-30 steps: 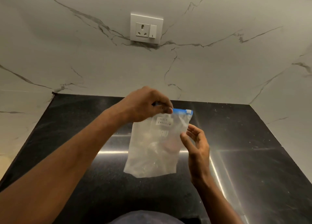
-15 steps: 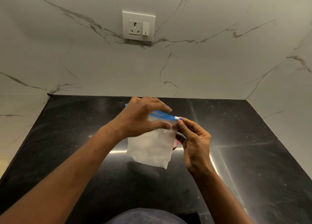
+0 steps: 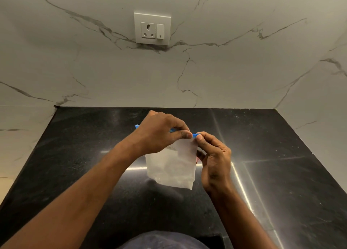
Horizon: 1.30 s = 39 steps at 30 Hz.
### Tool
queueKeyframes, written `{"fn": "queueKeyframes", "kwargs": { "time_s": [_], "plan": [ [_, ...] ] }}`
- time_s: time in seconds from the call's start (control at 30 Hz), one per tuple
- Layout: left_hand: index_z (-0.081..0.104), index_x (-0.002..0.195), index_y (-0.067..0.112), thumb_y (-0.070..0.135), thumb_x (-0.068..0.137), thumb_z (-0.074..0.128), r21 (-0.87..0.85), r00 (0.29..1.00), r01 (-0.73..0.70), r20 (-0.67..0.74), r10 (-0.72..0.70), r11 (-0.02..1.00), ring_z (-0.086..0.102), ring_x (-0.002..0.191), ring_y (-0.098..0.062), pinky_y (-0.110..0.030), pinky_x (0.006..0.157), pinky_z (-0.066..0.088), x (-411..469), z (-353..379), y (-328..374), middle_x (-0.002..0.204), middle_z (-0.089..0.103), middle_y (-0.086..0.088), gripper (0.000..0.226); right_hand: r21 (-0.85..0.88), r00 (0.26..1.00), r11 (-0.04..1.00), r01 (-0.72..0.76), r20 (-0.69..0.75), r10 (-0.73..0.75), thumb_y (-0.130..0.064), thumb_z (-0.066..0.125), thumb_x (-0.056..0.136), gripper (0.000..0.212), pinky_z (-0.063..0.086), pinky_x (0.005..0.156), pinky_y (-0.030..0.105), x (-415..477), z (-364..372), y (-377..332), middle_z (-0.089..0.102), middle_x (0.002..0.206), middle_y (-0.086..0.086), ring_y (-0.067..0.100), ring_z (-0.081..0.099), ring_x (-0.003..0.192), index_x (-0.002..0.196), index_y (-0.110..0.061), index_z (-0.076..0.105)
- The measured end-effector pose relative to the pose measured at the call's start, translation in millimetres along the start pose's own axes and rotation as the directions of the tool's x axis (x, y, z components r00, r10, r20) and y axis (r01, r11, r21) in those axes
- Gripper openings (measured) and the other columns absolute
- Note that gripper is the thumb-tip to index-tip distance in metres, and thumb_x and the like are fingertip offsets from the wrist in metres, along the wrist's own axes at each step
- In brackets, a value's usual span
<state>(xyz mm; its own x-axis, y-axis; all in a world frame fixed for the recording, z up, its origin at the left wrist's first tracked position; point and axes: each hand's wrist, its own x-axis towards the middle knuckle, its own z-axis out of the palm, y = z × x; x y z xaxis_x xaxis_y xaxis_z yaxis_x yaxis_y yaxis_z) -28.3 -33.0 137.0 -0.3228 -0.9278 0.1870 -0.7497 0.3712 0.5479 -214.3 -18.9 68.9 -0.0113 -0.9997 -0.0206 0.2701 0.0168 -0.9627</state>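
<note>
A clear plastic zip bag (image 3: 171, 169) with a blue seal strip along its top hangs upright just above the black countertop (image 3: 272, 173). My left hand (image 3: 159, 134) pinches the blue strip from above, thumb and fingers curled over it. My right hand (image 3: 214, 158) pinches the strip's right end between thumb and forefinger. A white label with dark print shows on the bag under my left hand. Something small and red peeks out behind the bag by my right palm.
A white marble wall with grey veins rises behind the counter and along both sides. A white wall socket with a switch (image 3: 152, 28) is set into the back wall above the hands. Light streaks reflect on the glossy counter.
One second ago only my left hand held the bag and my right hand was open beside it. My right hand has since closed on the seal's right end, and the bag has come lower.
</note>
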Motion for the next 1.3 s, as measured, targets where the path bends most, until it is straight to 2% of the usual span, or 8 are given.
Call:
{"fn": "queueKeyframes", "kwargs": {
  "time_s": [0.5, 0.7, 0.77, 0.87, 0.93, 1.03, 1.17, 1.3],
  "plan": [
    [0.082, 0.107, 0.031, 0.055, 0.087, 0.065, -0.193, 0.981, 0.167, -0.063, -0.182, 0.967, 0.073, 0.096, 0.002, -0.033, 0.094, 0.061, -44.6, -33.9, -56.4, 0.098, 0.080, 0.018, 0.035, 0.061, 0.999, 0.997, -0.039, -0.028, 0.041, -0.031, 0.076, 0.078, 0.015, 0.062, 0.069, 0.028, 11.5, -9.5, -12.5, 0.077, 0.085, -0.002, 0.011, 0.074, 0.078, 0.086, -0.023, 0.084],
    [0.078, 0.110, 0.031, 0.057, 0.083, 0.062, -0.286, 0.979, 0.159, -0.079, -0.189, 0.945, 0.072, 0.102, -0.002, -0.035, 0.096, 0.061, -54.7, -37.3, -62.9, 0.104, 0.078, 0.015, 0.041, 0.075, 0.996, 0.994, -0.073, -0.041, 0.076, -0.017, 0.068, 0.096, 0.019, 0.063, 0.069, 0.028, 15.7, -9.7, -11.7, 0.077, 0.084, -0.001, 0.011, 0.075, 0.078, 0.087, -0.024, 0.084],
    [0.071, 0.123, 0.034, 0.053, 0.084, 0.071, -0.435, 0.972, 0.162, -0.082, -0.218, 0.885, 0.072, 0.109, -0.004, -0.033, 0.096, 0.061, -57.4, -31.9, -66.1, 0.111, 0.078, 0.013, 0.043, 0.112, 0.991, 0.987, -0.115, -0.054, 0.121, -0.015, 0.067, 0.098, 0.020, 0.063, 0.070, 0.031, 18.3, -9.3, -13.5, 0.077, 0.083, 0.001, 0.012, 0.075, 0.078, 0.089, -0.022, 0.084],
    [0.051, 0.146, 0.036, 0.036, 0.076, 0.088, -0.754, 0.946, 0.236, 0.033, -0.323, 0.614, 0.074, 0.116, -0.013, -0.030, 0.091, 0.063, -64.8, -9.5, -70.1, 0.127, 0.076, 0.007, 0.079, 0.161, 0.978, 0.970, -0.183, -0.075, 0.197, -0.017, 0.067, 0.099, 0.016, 0.059, 0.074, 0.036, 24.1, -8.5, -15.0, 0.077, 0.085, 0.002, 0.013, 0.075, 0.078, 0.093, -0.020, 0.082],
    [0.063, 0.136, 0.031, 0.028, 0.079, 0.087, -0.821, 0.932, 0.291, 0.127, -0.339, 0.491, 0.076, 0.114, -0.019, -0.031, 0.084, 0.065, -69.3, 16.1, -68.7, 0.124, 0.078, 0.001, 0.062, 0.202, 0.966, 0.953, -0.225, -0.082, 0.246, -0.018, 0.068, 0.099, 0.012, 0.058, 0.072, 0.036, 28.6, -6.7, -13.5, 0.077, 0.087, 0.002, 0.014, 0.075, 0.079, 0.097, -0.019, 0.080],
    [0.080, 0.110, 0.029, 0.032, 0.087, 0.080, -0.836, 0.893, 0.313, 0.098, -0.439, 0.450, 0.080, 0.104, -0.022, -0.036, 0.078, 0.067, -70.7, 42.6, -63.2, 0.114, 0.082, -0.003, 0.023, 0.171, 0.968, 0.954, -0.247, 0.004, 0.250, -0.029, 0.066, 0.102, 0.020, 0.063, 0.073, 0.037, 32.5, -5.5, -11.0, 0.079, 0.098, 0.006, 0.020, 0.075, 0.088, 0.113, -0.015, 0.075],
    [0.077, 0.117, 0.018, 0.029, 0.095, 0.074, -0.918, 0.850, 0.249, 0.054, -0.524, 0.309, 0.079, 0.106, -0.029, -0.042, 0.078, 0.068, -67.3, 44.4, -64.2, 0.114, 0.081, -0.010, 0.025, -0.143, 0.906, 0.955, -0.260, 0.307, 0.292, -0.040, 0.076, 0.092, 0.054, 0.062, 0.089, 0.056, 26.1, -10.3, 3.0, 0.074, 0.129, 0.006, 0.029, 0.074, 0.115, 0.140, -0.024, 0.058],
    [0.068, 0.128, 0.027, 0.028, 0.095, 0.072, -0.913, 0.856, 0.276, 0.091, -0.509, 0.301, 0.079, 0.105, -0.023, -0.036, 0.075, 0.067, -67.2, 37.5, -64.7, 0.116, 0.080, -0.001, 0.033, -0.265, 0.866, 0.940, -0.215, 0.394, 0.309, -0.031, 0.065, 0.103, 0.040, 0.064, 0.087, 0.050, 19.4, -14.3, 18.1, 0.073, 0.132, 0.004, 0.028, 0.073, 0.116, 0.142, -0.029, 0.057]
  ]
}}
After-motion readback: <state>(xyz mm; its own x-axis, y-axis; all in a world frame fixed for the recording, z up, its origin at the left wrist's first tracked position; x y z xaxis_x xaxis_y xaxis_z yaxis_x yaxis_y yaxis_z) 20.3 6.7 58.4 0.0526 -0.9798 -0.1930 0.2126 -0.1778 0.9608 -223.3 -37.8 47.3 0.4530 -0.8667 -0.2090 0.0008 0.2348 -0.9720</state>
